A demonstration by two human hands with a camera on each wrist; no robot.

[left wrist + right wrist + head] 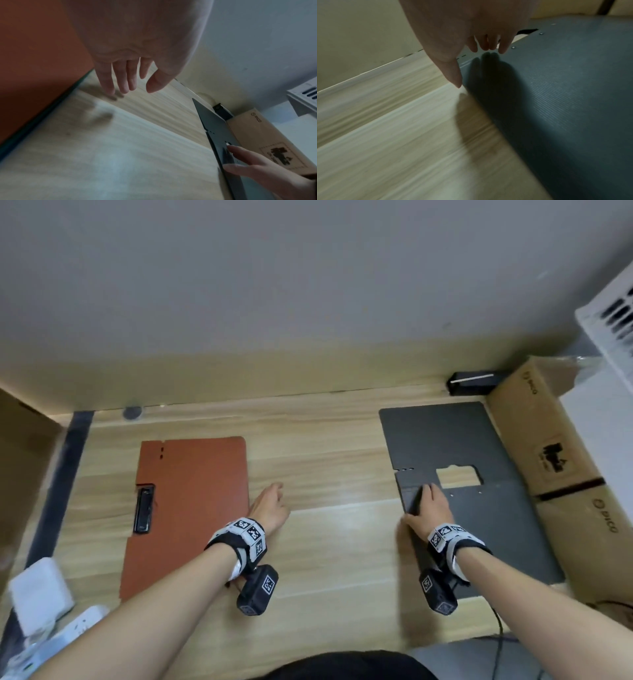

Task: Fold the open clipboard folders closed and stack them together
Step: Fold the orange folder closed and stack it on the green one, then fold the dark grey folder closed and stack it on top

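Note:
An orange clipboard folder (191,508) (34,60) lies flat at the left of the wooden table (325,542), its black clip (144,510) showing at its left edge. My left hand (274,498) (137,88) hovers just beyond its right edge, fingers relaxed and holding nothing. A dark grey folder (462,508) (565,94) lies spread open at the right, with a rectangular cutout at its fold. My right hand (418,503) (472,67) is over its left edge near the fold. The fingers are straight, and the thumb points down at the edge.
Cardboard boxes (555,467) stand against the grey folder's right side. A small black device (472,383) sits at the back by the wall. A white adapter (41,590) and power strip (78,625) lie at the front left. More cardboard (20,457) stands at the far left.

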